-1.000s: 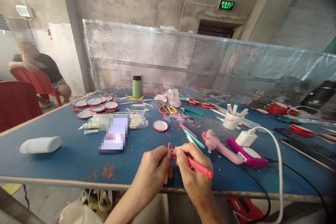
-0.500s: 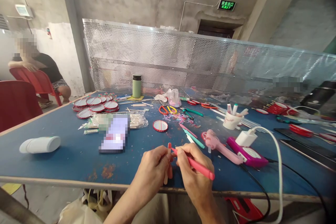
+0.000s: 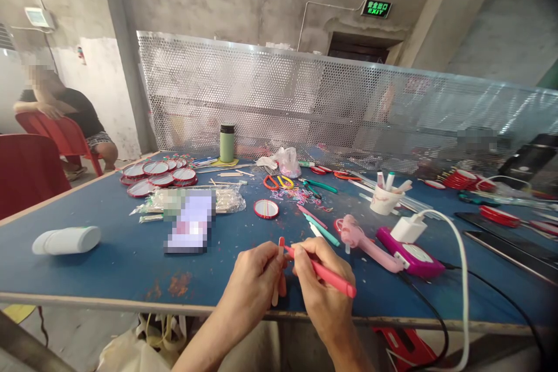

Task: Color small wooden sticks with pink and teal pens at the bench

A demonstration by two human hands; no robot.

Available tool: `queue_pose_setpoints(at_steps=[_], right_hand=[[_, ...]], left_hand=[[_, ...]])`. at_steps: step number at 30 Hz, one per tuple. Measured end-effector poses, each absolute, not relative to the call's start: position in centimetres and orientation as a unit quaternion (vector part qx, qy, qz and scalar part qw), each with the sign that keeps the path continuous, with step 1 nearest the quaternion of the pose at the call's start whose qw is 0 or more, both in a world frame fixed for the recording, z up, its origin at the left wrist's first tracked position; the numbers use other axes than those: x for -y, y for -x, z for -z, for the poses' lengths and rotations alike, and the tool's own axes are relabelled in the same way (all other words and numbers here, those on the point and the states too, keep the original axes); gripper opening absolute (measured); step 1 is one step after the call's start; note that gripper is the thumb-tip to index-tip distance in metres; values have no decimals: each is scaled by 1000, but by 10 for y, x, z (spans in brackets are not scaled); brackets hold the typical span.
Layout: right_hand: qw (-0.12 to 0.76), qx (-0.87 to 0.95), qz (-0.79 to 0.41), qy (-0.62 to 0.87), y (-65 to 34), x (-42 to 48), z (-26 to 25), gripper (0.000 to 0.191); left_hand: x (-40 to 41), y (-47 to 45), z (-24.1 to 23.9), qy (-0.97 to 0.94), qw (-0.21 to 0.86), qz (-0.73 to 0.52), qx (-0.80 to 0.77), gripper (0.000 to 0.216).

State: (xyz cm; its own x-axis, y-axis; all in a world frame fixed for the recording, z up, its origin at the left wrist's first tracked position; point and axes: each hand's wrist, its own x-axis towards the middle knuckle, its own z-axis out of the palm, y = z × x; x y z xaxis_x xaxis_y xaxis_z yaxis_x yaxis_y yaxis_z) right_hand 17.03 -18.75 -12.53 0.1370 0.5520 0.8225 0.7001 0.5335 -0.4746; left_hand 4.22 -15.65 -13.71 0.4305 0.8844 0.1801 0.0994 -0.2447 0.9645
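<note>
My left hand (image 3: 253,285) is closed on a small wooden stick (image 3: 279,270) with a red-painted upper end, held upright over the near edge of the blue table (image 3: 108,261). My right hand (image 3: 322,285) grips a pink-red marker (image 3: 329,276) like a pen. The marker's tip touches the stick near its top. Both hands sit close together at the table's front edge.
A phone (image 3: 192,225), a white tube (image 3: 67,239), round red-rimmed mirrors (image 3: 159,177), a green flask (image 3: 226,143), scissors (image 3: 276,182), loose markers (image 3: 322,229), a pink glue gun (image 3: 366,241), a charger with white cable (image 3: 436,226) and a cup (image 3: 383,200) crowd the table. A person sits far left (image 3: 65,110).
Almost nothing differs; the marker tip shifts slightly along the stick while both hands stay where they were.
</note>
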Motion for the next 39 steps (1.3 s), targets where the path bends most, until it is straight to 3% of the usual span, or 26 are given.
queue_pose_setpoints(at_steps=[14,39], right_hand=[[580,658,61,477,-171,186,126,25],[584,651,64,481,-170,189,125,26]], left_hand=[[156,-43,139,-657,539,-399,-345,37],[158,-42,138,-686,488,-399,-363,39]])
